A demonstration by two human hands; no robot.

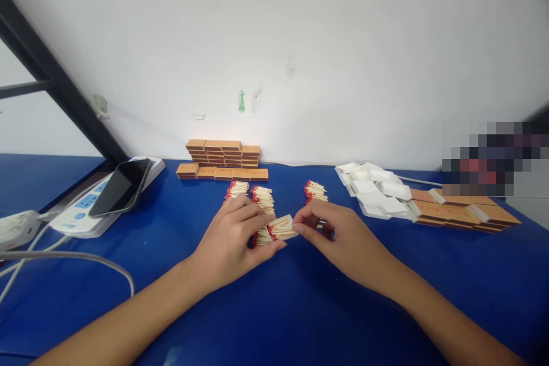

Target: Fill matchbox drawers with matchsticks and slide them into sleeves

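Between the thumb and fingers of my left hand (pixel 234 234) is a small white matchbox tray (pixel 291 220) filled with red-tipped matches (pixel 281 229). My right hand (pixel 343 234) is at the tray's right end, thumb and forefinger pinched together at its edge; whether a match is between them is too small to tell. Rows of loose matches lie on the table: one bundle (pixel 237 189) behind my left hand, another bundle (pixel 263 199) just beyond the tray, and a third bundle (pixel 315 190) partly hidden by my right hand.
Orange matchboxes (pixel 223 151) are stacked against the wall, with a row (pixel 223 174) in front. White empty trays (pixel 377 191) are heaped at right beside orange matchbox sleeves (pixel 463 209). At left, a phone (pixel 122 186) lies on a power strip (pixel 86 211), near cables (pixel 86 254).
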